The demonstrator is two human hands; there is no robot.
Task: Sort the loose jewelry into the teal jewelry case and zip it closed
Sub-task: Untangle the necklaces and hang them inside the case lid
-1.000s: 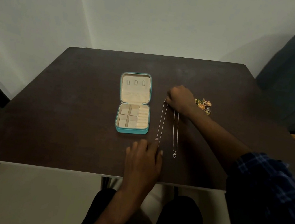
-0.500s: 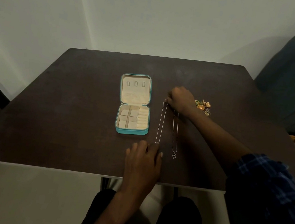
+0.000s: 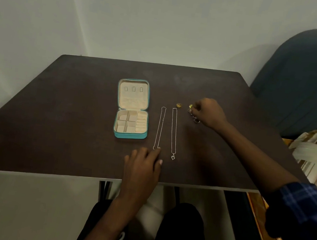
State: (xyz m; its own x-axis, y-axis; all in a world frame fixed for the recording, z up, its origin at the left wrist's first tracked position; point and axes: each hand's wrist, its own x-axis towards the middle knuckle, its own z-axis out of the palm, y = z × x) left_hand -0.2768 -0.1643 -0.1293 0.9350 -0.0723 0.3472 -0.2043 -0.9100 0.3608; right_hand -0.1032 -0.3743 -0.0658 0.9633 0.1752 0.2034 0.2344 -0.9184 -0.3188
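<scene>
Case, teal, lies open and flat on the dark surface, left of centre, lid hinged away from the person. Lid lining is cream with three small hooks or tabs and a gathered pocket below. The base holds cream dividers: square cells on its left, a column of ring rolls on its right. All compartments appear unfilled, so sorting looks barely begun.

Just right of the case, two fine chains lie straight and parallel, apart from each other: the left necklace, and the pendant necklace with a small heart-like charm at its near end. Laid out this way, they are probably meant to stay untangled before hanging on the lid hooks.

A gold ring sits alone beyond the chains. Further right, the right hand has its fingers curled over a small jewelry cluster, apparently separating pieces; exactly what it grips cannot be told. The left hand rests flat and relaxed, fingertips at the left necklace's near end, likely steadying it.
</scene>
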